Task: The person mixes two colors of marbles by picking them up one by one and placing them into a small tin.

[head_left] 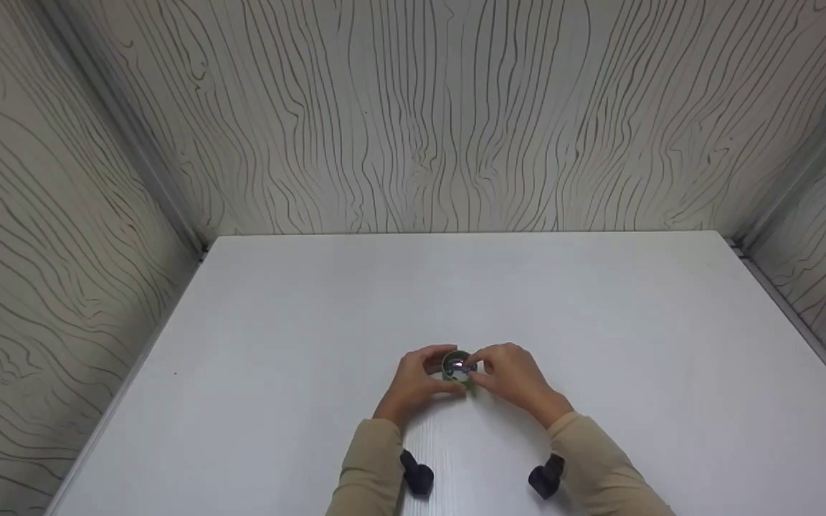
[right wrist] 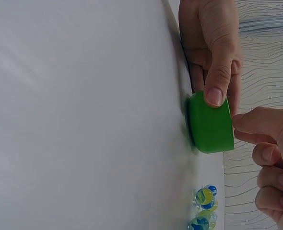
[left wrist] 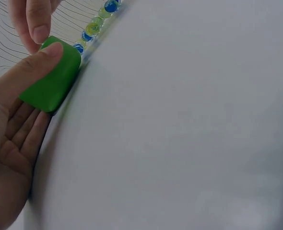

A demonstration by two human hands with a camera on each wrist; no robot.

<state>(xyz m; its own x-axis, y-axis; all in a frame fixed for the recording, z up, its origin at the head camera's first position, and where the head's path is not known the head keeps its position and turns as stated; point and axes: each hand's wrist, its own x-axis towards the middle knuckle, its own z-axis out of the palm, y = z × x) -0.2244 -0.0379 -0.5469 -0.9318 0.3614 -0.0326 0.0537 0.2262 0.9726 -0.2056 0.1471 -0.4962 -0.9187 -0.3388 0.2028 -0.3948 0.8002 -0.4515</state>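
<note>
A small green cup [right wrist: 211, 127] stands on the white table. My left hand [head_left: 414, 381] grips its side, thumb on the near wall and fingers round the far one. From the right, my right hand [head_left: 517, 376] reaches to the cup's open top with thumb and index finger at the rim. Its fingertips are partly hidden behind the cup wall, so I cannot tell whether they pinch anything. Shiny bits show inside the cup in the head view. Several clear glass marbles [left wrist: 92, 29] with blue and yellow swirls lie near the cup in both wrist views.
The white table [head_left: 298, 308] meets a wood-grain patterned wall [head_left: 420, 122] at the back, with similar panels on both sides. A dark wrist device [head_left: 419, 479] hangs by the left sleeve, another [head_left: 546, 479] by the right.
</note>
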